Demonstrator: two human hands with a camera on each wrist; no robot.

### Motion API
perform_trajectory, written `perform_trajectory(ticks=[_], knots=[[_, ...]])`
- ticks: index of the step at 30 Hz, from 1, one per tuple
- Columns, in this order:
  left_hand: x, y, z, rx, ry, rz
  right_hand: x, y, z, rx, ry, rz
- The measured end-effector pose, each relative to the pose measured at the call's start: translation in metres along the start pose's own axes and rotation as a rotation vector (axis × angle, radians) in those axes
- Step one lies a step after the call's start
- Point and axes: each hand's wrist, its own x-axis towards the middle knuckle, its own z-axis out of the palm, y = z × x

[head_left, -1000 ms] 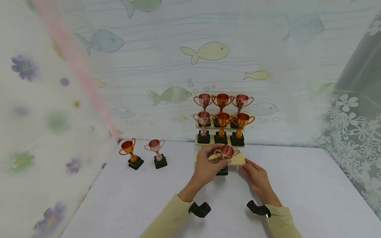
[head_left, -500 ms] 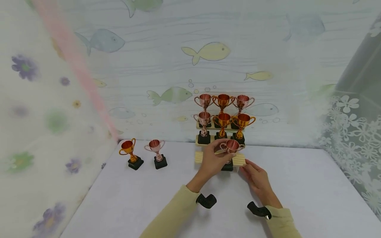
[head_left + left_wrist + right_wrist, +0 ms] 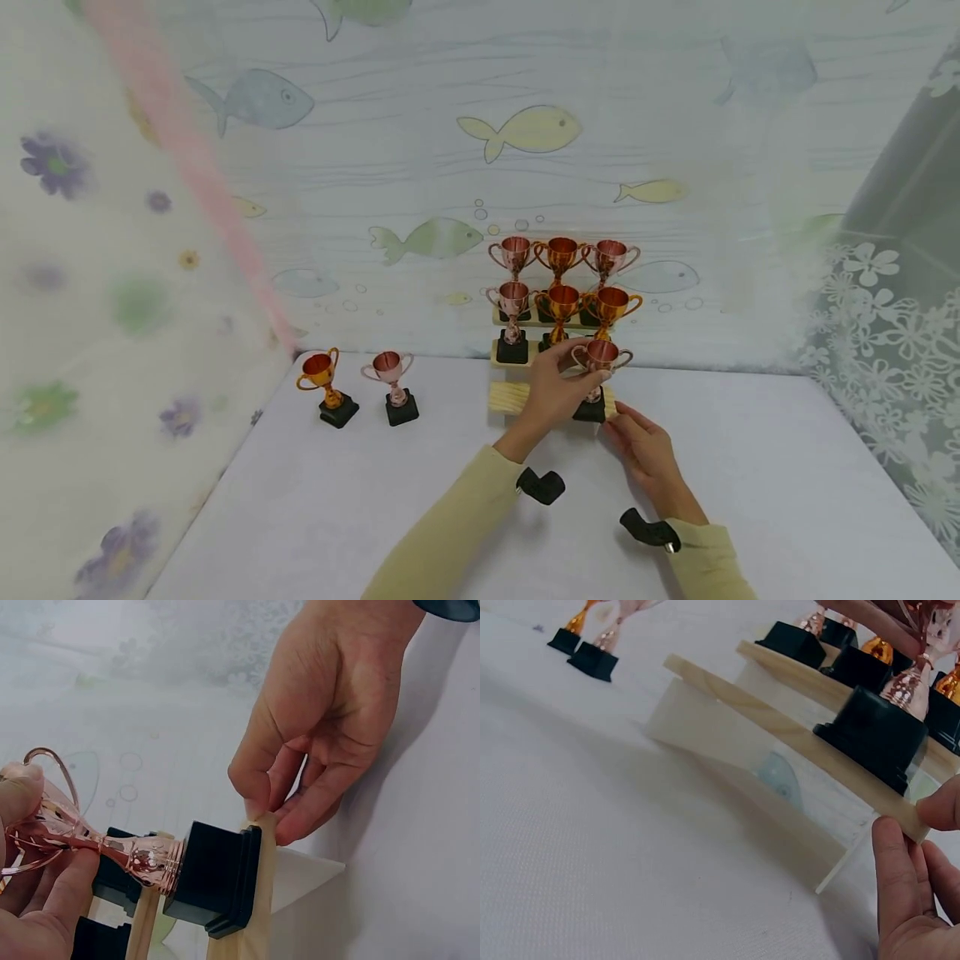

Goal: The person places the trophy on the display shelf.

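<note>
My left hand [image 3: 557, 390] grips a rose-gold trophy cup [image 3: 154, 859] by its bowl, with the black base at the right end of the lowest wooden shelf [image 3: 510, 398]. In the left wrist view the base lies against the shelf board. My right hand [image 3: 651, 457] pinches that shelf's right end between thumb and fingers, as the right wrist view [image 3: 911, 900] shows from below. Behind, on the two higher steps of the stand, several trophies stand in rows, among them a gold trophy [image 3: 612, 307] and a pink trophy [image 3: 513, 302].
A gold trophy [image 3: 327, 388] and a pink trophy [image 3: 394, 387] stand apart on the white table [image 3: 315, 500] at the left. Clear side panels [image 3: 780, 780] support the shelf. A fish-patterned curtain [image 3: 420, 167] hangs behind the stand.
My left hand has carried the rose-gold trophy rightward and back, from in front of the lowest shelf's middle to its right end. The right hand has stayed at the shelf end.
</note>
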Motion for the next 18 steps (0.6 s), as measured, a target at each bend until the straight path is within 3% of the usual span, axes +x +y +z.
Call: perform_trajectory(ticks=[18], knots=[[0.005, -0.006, 0.012, -0.054, 0.003, 0.030, -0.003, 0.002, 0.001, 0.034, -0.017, -0.036]])
